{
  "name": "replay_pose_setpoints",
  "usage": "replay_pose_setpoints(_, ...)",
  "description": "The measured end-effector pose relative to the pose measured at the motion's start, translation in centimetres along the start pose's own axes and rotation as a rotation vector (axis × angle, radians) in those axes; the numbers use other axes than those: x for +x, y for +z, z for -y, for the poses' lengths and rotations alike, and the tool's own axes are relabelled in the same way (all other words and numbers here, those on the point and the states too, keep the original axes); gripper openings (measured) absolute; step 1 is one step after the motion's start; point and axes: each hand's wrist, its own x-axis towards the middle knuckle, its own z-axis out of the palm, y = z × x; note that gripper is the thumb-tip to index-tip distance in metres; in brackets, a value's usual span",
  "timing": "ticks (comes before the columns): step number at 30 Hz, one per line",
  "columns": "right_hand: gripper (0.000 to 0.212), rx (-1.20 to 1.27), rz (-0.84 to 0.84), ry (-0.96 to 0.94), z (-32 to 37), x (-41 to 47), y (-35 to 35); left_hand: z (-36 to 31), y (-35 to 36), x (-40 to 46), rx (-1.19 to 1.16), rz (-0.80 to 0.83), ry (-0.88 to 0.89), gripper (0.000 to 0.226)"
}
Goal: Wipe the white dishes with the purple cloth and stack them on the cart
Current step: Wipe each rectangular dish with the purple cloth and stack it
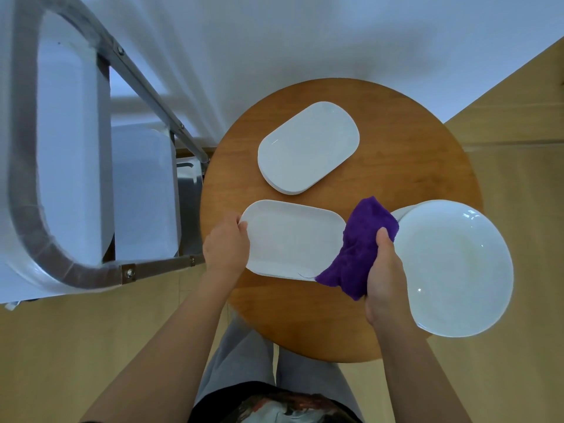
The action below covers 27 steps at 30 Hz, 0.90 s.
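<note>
My left hand (226,244) grips left end of oblong dish (293,239) on table (412,141). My right hand (385,271) pinches purple cloth (358,242) bunched against dish's right end. Dish's long axis runs left-right; wipe should travel leftward from cloth. Cart (30,209) lies left of dish, nearer left hand.

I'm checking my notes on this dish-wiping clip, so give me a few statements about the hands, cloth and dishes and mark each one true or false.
1. The right hand grips the purple fluffy cloth. True.
2. The left hand rests flat on the round wooden table. False: it holds the left end of the near white oblong dish.
3. A white round bowl sits at the table's right edge. True.
4. The purple cloth lies on the far white oblong dishes. False: it touches the near oblong dish's right end.
5. The far oblong dishes form a stack. True.
</note>
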Motion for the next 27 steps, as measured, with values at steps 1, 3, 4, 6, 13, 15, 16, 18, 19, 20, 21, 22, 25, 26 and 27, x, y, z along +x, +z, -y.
replay_pose_setpoints(1,0.03,0.011,-0.002,0.008,-0.1,0.0,0.0,-0.1,-0.1,-0.2,-0.068,0.009,0.001,0.012)
replay_pose_setpoints(3,0.022,0.036,-0.004,0.029,-0.3,-0.1,0.0,-0.3,-0.1,-0.7,-0.247,0.037,-0.007,0.005)
replay_pose_setpoints(4,0.022,0.05,-0.001,0.039,-0.4,-0.1,0.1,-0.4,-0.1,-1.0,-0.358,0.05,-0.031,0.005)
replay_pose_setpoints(6,0.026,0.073,-0.007,0.064,-0.5,-0.2,0.3,-0.7,-0.1,-1.3,-0.562,0.09,-0.124,0.009)
replay_pose_setpoints(13,0.022,-0.213,-0.017,-0.037,-1.1,0.0,0.7,-0.9,-0.6,-1.6,-0.845,0.407,-0.445,0.036)
replay_pose_setpoints(15,0.022,-0.338,-0.016,-0.134,-1.1,0.0,0.6,-0.8,-1.0,-1.7,-0.89,0.427,-0.484,0.048)
replay_pose_setpoints(16,0.022,-0.414,-0.021,-0.202,-1.2,0.0,0.6,-0.7,-1.2,-1.8,-0.907,0.424,-0.495,0.05)
replay_pose_setpoints(18,0.028,-0.6,-0.069,-0.355,-1.2,-0.1,0.4,-0.4,-1.6,-1.9,-0.94,0.417,-0.511,0.049)
replay_pose_setpoints(19,0.035,-0.704,-0.116,-0.425,-1.2,0.0,0.4,-0.3,-1.8,-2.1,-0.964,0.419,-0.515,0.047)
replay_pose_setpoints(20,0.042,-0.795,-0.169,-0.483,-1.2,0.0,0.5,-0.3,-2.0,-2.2,-0.991,0.426,-0.515,0.043)
replay_pose_setpoints(21,0.047,-0.859,-0.214,-0.524,-1.2,0.1,0.8,-0.3,-2.2,-2.4,-1.019,0.435,-0.517,0.041)
replay_pose_setpoints(22,0.051,-0.902,-0.242,-0.542,-1.3,0.0,1.3,-0.5,-2.5,-2.6,-1.049,0.442,-0.522,0.04)
replay_pose_setpoints(25,0.061,-1.073,-0.278,-0.528,-1.8,-0.6,3.6,-1.6,-3.0,-3.4,-1.11,0.434,-0.542,0.049)
replay_pose_setpoints(26,0.061,-1.126,-0.296,-0.513,-1.9,-0.7,4.2,-1.9,-3.2,-3.7,-1.112,0.426,-0.537,0.052)
replay_pose_setpoints(27,0.06,-1.149,-0.311,-0.488,-1.9,-0.8,4.7,-2.0,-3.3,-3.9,-1.104,0.418,-0.528,0.053)
